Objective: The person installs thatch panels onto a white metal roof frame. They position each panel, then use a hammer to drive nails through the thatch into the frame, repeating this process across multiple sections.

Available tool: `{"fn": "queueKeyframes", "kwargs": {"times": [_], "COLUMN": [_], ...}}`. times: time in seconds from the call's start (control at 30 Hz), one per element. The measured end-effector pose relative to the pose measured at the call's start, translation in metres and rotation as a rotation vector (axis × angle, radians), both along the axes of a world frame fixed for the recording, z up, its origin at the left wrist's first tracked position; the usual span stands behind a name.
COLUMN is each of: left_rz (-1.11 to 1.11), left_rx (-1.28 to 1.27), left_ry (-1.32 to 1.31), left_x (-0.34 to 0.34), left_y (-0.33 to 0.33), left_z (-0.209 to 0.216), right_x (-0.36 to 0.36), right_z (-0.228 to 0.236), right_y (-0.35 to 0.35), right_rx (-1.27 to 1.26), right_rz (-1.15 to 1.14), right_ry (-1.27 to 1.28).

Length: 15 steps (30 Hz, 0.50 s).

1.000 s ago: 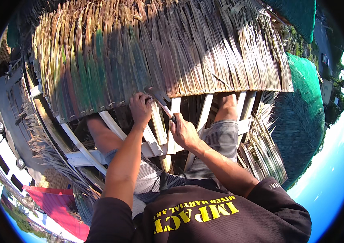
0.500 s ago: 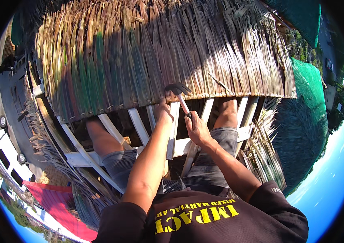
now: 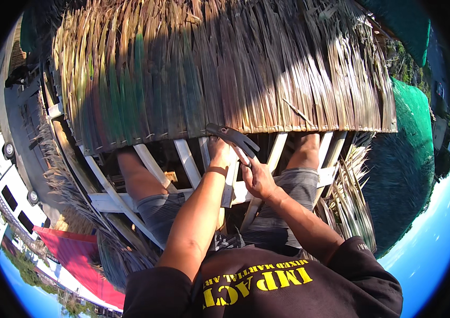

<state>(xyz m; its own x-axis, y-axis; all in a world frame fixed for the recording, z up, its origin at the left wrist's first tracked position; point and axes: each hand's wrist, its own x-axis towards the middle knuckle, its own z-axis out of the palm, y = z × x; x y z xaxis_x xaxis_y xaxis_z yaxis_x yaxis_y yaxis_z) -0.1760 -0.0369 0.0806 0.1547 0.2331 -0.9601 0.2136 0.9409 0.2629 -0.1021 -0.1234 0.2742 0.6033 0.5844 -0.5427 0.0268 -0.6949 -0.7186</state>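
My right hand (image 3: 259,180) is wrapped round the handle of a claw hammer (image 3: 234,138). The dark hammer head is over the lower edge of the thatch panel (image 3: 193,90), in front of my left fingers. My left hand (image 3: 218,151) is closed at that edge, above a pale wooden rafter (image 3: 230,183). Its fingertips are partly covered by the hammer head, so what they pinch cannot be made out. Dry brown and greenish leaves make up the panel, with a stitched lower edge.
My legs reach down between white wooden rafters (image 3: 185,161) and a cross batten (image 3: 105,202), with gaps around them. Loose thatch (image 3: 349,199) hangs at the right. Beyond are a green-covered roof (image 3: 410,116), a red roof (image 3: 71,254) and a white vehicle (image 3: 15,185) far below.
The hammer has been raised and turned, its head now larger in view and covering part of my left fingers. My left hand stays at the thatch edge. The whole view has shifted slightly.
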Motion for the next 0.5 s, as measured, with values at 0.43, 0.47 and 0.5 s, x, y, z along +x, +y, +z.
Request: {"fn": "queueKeyframes", "kwargs": {"times": [0.43,0.47,0.5], "left_rz": [-0.446,-0.455,-0.481], "left_rx": [-0.136,-0.060,0.054], "left_ry": [-0.215,-0.193,-0.143], "left_x": [-0.106,-0.111,-0.114], "left_y": [0.114,0.132,0.148], "left_z": [0.173,0.185,0.195], "right_x": [-0.002,0.001,0.001], "right_z": [0.021,0.016,0.014], "right_y": [0.032,0.040,0.045], "right_rx": [-0.312,-0.143,-0.088], "right_rz": [0.201,0.123,0.058], "right_ry": [0.082,-0.012,-0.040]}}
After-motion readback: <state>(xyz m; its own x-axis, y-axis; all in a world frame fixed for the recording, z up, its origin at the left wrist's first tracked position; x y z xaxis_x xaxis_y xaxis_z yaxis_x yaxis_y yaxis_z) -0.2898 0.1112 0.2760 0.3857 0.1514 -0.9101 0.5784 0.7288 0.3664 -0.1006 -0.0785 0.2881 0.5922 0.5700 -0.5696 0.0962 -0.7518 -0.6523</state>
